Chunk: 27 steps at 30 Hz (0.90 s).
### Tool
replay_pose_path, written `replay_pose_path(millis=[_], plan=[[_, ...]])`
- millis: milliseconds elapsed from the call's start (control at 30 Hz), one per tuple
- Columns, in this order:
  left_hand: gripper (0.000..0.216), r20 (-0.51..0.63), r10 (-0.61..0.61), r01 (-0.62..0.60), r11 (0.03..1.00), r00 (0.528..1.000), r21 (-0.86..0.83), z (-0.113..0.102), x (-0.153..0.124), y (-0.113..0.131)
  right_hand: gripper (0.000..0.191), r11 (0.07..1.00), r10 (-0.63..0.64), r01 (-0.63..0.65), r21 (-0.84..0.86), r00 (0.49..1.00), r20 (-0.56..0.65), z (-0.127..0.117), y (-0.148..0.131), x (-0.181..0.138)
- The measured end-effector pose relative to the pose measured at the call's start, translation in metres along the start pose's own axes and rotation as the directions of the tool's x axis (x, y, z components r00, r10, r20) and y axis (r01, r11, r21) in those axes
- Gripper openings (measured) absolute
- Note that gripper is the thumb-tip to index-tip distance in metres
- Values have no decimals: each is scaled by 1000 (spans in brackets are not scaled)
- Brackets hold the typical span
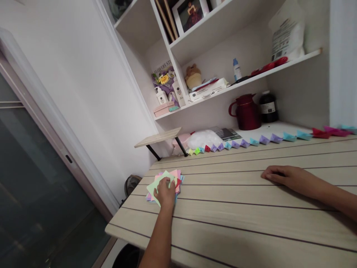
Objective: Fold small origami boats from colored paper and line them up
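My left hand point(166, 190) is over a loose pile of coloured paper squares at the left of the table, its fingers bent and apart. It touches the top sheet, a light green paper square point(153, 188). Pink, red, purple and blue edges of the paper pile point(178, 174) stick out beneath at different angles. Well to the right, my right hand point(287, 175) rests on the slatted wooden table point(223, 219), its fingers loosely stretched, with nothing in it.
A row of folded paper pieces point(264, 140) runs along the table's back edge. Behind it stand a red jug point(247, 113) and a dark bottle point(268, 107). A small raised stand point(158, 137) is at the back left. White shelves point(223, 95) hold bottles and a plush toy.
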<state>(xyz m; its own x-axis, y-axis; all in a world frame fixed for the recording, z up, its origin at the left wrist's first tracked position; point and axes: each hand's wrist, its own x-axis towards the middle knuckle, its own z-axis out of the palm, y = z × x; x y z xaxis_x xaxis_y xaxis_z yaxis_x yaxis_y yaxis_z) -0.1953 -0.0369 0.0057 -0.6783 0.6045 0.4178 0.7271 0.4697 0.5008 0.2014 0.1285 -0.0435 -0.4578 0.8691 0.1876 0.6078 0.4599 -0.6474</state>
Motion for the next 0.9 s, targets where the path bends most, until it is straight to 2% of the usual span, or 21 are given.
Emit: replay_pose_path(millis=[133, 267, 400, 467, 567, 633, 700, 767, 833, 900], plan=[[5, -78, 13, -19, 997, 997, -81, 2, 4, -4, 34, 1000, -7, 7, -9, 1000, 12, 0, 0, 0], [8, -218, 22, -52, 989, 976, -136, -3, 2, -4, 34, 1000, -21, 21, -1, 1000, -4, -1, 0, -1], [21, -451, 5, -95, 980, 893, -176, -18, -6, 0, 31, 998, -40, 42, 56, 998, -43, 0, -3, -2], [25, -500, 80, -205, 958, 862, -201, -24, -10, 7, 28, 995, -51, 57, 82, 996, -74, 1, -7, -2], [25, -446, 334, -487, 823, 830, -290, -25, -17, 30, 27, 993, -56, 70, 97, 989, -139, 2, -15, -4], [25, -405, 456, -600, 700, 793, -387, -22, -25, 55, 37, 990, -68, 87, 108, 983, -171, 2, -22, -6], [25, -400, 481, -626, 598, 780, -501, -20, -34, 84, 52, 985, -91, 115, 130, 979, -181, 1, -30, -10], [24, -419, 437, -596, 442, 796, -671, -22, -43, 110, 60, 954, -103, 149, 261, 978, -181, 1, -37, -13], [22, -447, 456, -627, 409, 770, -663, -23, -48, 126, 60, 938, -90, 137, 318, 983, -159, 1, -40, -15], [20, -477, 536, -715, 463, 697, -525, -20, -49, 131, 56, 936, -70, 116, 334, 987, -147, 0, -40, -16]])
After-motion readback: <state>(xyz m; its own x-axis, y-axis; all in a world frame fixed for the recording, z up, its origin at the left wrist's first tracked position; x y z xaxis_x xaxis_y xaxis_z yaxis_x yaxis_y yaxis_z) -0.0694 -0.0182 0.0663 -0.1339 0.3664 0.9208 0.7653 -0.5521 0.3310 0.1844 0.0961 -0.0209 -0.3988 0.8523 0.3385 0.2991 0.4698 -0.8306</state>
